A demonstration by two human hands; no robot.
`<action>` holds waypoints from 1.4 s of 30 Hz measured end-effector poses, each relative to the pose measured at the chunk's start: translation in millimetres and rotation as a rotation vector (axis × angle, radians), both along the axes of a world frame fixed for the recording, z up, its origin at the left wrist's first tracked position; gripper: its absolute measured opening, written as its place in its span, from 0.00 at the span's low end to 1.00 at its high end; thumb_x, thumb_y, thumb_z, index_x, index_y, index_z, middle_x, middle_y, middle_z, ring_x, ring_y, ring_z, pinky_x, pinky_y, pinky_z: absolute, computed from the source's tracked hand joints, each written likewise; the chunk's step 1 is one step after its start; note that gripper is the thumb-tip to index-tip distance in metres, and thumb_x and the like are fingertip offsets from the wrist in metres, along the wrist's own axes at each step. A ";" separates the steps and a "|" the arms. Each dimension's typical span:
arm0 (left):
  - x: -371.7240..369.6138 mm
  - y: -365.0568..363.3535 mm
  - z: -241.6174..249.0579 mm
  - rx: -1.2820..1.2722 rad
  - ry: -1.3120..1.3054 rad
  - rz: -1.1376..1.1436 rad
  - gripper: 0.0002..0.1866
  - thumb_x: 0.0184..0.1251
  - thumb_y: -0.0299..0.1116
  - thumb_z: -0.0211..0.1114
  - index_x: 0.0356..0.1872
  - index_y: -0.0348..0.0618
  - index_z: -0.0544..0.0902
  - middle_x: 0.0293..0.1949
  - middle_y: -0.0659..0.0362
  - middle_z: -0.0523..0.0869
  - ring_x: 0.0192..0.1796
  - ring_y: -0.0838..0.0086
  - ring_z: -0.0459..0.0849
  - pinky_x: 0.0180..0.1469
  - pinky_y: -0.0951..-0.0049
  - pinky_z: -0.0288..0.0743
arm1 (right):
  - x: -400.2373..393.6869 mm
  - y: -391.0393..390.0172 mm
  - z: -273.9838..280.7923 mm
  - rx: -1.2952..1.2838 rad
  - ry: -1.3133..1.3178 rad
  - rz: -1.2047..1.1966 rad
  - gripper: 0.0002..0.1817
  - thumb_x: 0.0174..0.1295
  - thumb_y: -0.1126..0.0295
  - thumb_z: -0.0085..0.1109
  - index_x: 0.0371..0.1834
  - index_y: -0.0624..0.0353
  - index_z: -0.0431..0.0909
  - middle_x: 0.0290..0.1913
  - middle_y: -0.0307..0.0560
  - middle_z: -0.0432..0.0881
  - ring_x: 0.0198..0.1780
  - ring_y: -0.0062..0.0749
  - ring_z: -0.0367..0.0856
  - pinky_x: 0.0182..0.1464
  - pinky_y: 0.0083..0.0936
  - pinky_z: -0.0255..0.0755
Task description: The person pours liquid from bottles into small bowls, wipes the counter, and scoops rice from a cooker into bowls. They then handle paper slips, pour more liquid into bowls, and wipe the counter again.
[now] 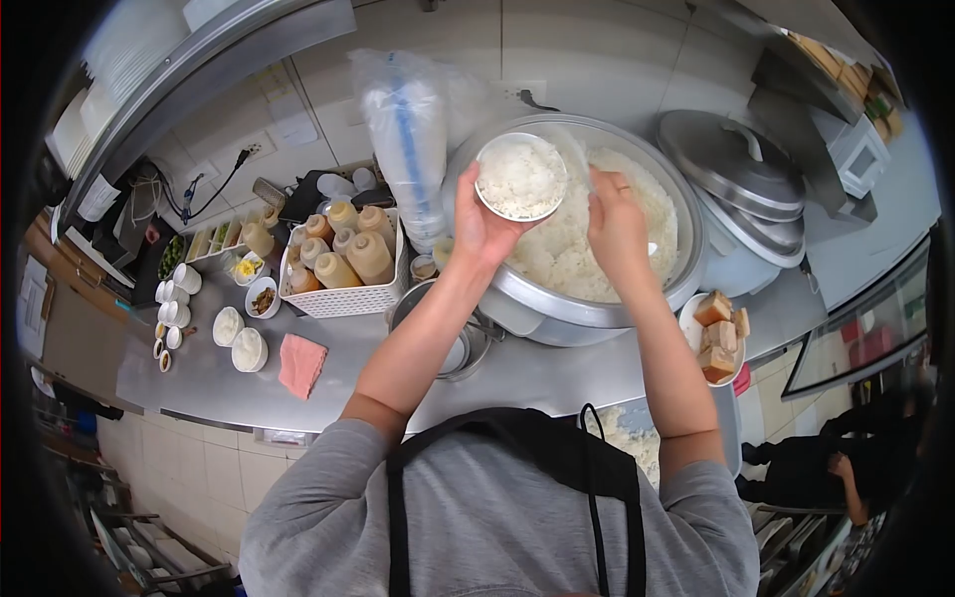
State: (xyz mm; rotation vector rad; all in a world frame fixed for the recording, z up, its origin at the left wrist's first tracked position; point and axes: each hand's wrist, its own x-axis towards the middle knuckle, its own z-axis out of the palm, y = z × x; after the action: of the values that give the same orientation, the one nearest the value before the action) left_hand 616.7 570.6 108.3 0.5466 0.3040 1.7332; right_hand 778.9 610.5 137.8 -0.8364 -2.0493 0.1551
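Observation:
My left hand point(479, 221) is wrapped round a white bowl point(494, 207) heaped with cooked rice point(522, 174), held over the near left side of a big metal rice pot point(693, 234). Cooked rice point(572, 254) fills much of the pot. My right hand point(617, 221) is closed above that rice, to the right of the bowl. It grips what looks like a pale rice paddle point(653, 249). Only the handle end shows clearly below my fingers, while the blurred blade seems to lie between hand and bowl.
Left of the pot are a white basket point(343, 301) of squeeze bottles, two rice bowls point(239, 338) and a pink cloth point(301, 365). A metal pan point(468, 363) lies close in front. Metal lids point(731, 164) and a bowl of brown blocks point(718, 338) are right. Another person point(846, 463) stands lower right.

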 end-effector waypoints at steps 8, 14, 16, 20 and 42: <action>2.6 -5.1 1.6 0.013 -0.032 0.012 0.32 0.64 0.56 0.41 0.64 0.48 0.62 0.64 0.52 0.65 0.66 0.55 0.62 0.64 0.43 0.54 | -1.8 -11.0 -4.7 -0.155 0.191 0.143 0.21 0.59 0.82 0.44 0.57 0.62 0.68 0.47 0.50 0.77 0.39 0.39 0.80 0.37 0.27 0.74; 2.1 -1.7 -2.5 0.044 -0.155 0.035 0.32 0.63 0.57 0.43 0.64 0.49 0.62 0.64 0.52 0.64 0.66 0.56 0.61 0.65 0.47 0.54 | 0.3 -0.7 -15.6 -0.894 0.441 0.328 0.21 0.61 0.82 0.40 0.60 0.67 0.64 0.49 0.50 0.74 0.36 0.27 0.80 0.35 0.21 0.74; 4.9 -4.4 -0.5 0.037 -0.127 0.083 0.32 0.63 0.56 0.42 0.64 0.49 0.62 0.64 0.53 0.64 0.66 0.57 0.61 0.65 0.48 0.54 | -5.4 -19.2 -11.9 -0.749 0.459 0.296 0.22 0.60 0.83 0.41 0.59 0.67 0.65 0.49 0.51 0.73 0.36 0.28 0.80 0.35 0.21 0.74; 4.5 -5.1 -3.2 0.066 -0.152 0.056 0.31 0.63 0.56 0.42 0.63 0.49 0.63 0.63 0.54 0.65 0.66 0.58 0.62 0.65 0.49 0.55 | -9.8 -33.0 -6.1 -0.072 0.091 0.119 0.26 0.53 0.86 0.45 0.59 0.67 0.66 0.50 0.55 0.72 0.41 0.40 0.79 0.41 0.28 0.73; -92.6 -167.4 -17.7 0.126 -0.197 0.506 0.31 0.62 0.58 0.48 0.62 0.53 0.65 0.63 0.56 0.67 0.65 0.58 0.64 0.63 0.46 0.58 | 95.0 144.7 -42.5 -0.538 -0.266 0.218 0.18 0.59 0.71 0.55 0.55 0.54 0.73 0.30 0.42 0.74 0.29 0.25 0.71 0.33 0.24 0.67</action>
State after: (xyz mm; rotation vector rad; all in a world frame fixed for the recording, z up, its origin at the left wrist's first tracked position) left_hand 524.1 403.2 90.6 0.4032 0.2029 2.2906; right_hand 874.0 755.2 95.2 -0.9896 -2.3884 0.7798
